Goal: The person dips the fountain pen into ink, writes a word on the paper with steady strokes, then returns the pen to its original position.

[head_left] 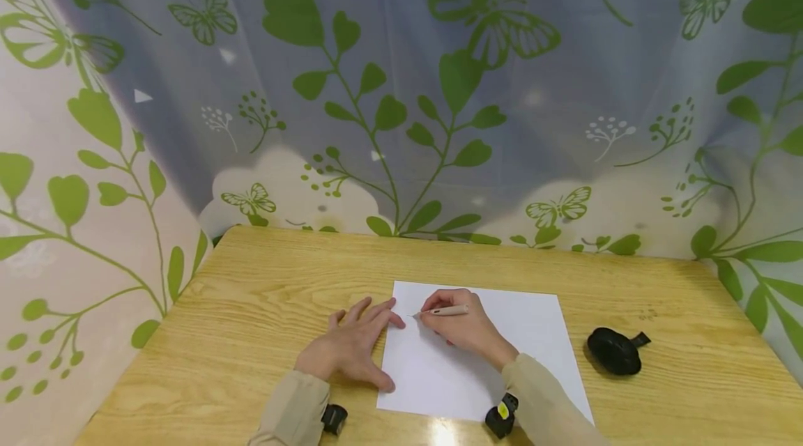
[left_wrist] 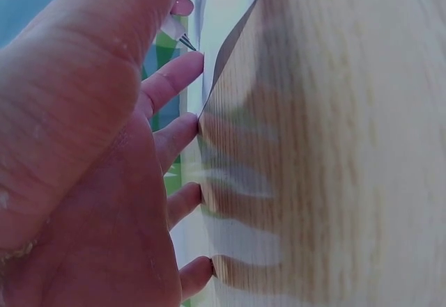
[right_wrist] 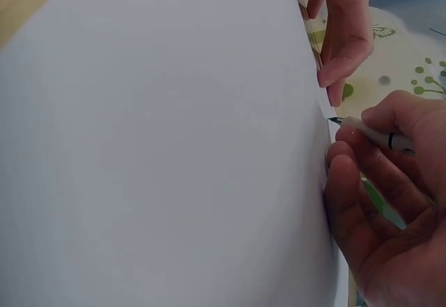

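Observation:
A white sheet of paper (head_left: 533, 327) lies on the wooden table. My right hand (head_left: 461, 320) pinches a pale fountain pen (head_left: 453, 310), its dark nib pointing left at the upper left of the sheet. In the right wrist view, the nib of the pen (right_wrist: 376, 134) is at the paper's surface, and the other fingers curl beneath it. My left hand (head_left: 354, 348) rests with fingers spread at the paper's left edge. Its fingertips (left_wrist: 182, 74) press down there in the left wrist view. Any marks on the sheet are too faint to make out.
A black rounded object with a short tab (head_left: 615, 351) lies right of the paper on the wooden table (head_left: 263, 300). A curtain (head_left: 401, 83) with green leaves and butterflies hangs behind and along the sides. Black bands with small devices are on both wrists.

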Available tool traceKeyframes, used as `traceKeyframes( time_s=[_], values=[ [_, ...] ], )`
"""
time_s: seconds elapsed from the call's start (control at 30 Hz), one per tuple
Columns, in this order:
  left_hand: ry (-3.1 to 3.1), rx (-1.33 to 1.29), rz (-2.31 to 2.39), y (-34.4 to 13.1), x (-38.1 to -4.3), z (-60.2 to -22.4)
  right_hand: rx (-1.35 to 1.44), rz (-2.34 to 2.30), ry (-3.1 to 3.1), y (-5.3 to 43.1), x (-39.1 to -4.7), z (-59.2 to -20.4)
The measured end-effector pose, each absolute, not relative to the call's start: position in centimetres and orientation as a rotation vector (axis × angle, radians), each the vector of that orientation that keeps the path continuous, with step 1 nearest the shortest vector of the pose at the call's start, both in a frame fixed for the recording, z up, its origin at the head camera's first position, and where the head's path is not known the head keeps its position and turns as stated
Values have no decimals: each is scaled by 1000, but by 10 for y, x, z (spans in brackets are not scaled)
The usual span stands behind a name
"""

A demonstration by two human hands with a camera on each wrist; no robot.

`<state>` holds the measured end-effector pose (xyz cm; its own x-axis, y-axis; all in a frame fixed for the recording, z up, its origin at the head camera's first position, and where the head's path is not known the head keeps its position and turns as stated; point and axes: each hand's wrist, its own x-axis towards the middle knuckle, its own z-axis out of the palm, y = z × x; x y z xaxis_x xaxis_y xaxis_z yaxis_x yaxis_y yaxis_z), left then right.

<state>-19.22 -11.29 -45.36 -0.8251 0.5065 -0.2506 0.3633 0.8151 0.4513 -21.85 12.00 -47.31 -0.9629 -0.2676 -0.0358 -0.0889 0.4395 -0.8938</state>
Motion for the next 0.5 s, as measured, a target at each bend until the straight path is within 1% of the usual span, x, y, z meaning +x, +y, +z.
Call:
traceKeyframes(
  time_s=[0.5],
  values=[
    [2637,662,536,-114,-193,-453,-298,-1521,2527,126,-216,-470]
  ],
)
